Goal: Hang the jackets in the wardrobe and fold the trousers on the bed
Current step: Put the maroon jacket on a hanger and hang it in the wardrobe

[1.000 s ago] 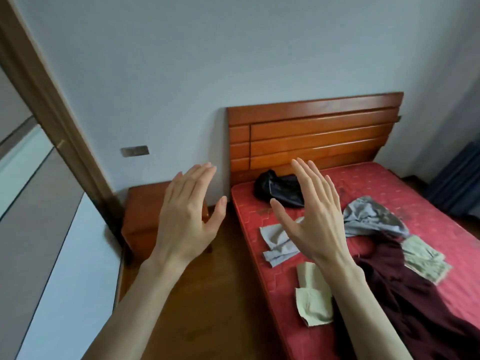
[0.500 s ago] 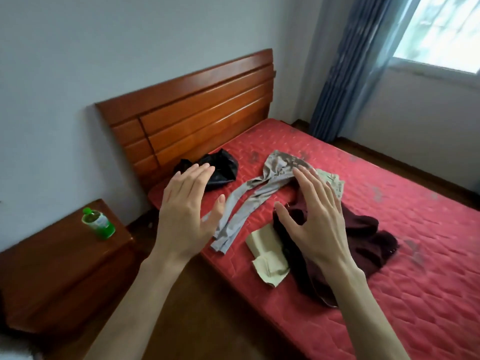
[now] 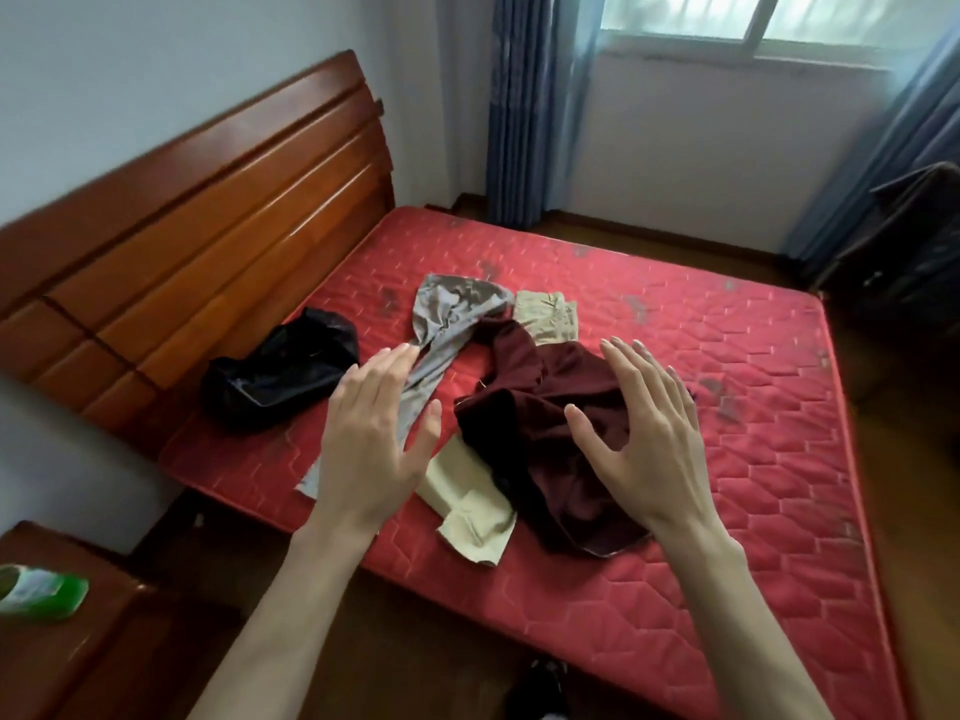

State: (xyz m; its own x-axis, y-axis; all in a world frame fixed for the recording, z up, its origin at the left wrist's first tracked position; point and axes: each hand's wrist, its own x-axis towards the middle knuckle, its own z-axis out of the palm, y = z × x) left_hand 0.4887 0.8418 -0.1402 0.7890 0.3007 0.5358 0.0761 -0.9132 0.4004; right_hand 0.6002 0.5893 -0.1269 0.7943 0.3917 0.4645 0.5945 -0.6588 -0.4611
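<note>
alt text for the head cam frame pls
Two open, empty hands, left hand and right hand, raised over a red mattress strewn with a maroon garment, grey trousers, beige trousers and a black garment.

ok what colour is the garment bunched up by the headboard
Black, slightly shiny: the bunched garment lies apart from the other clothes. The head view, the only one, shows it.
</note>
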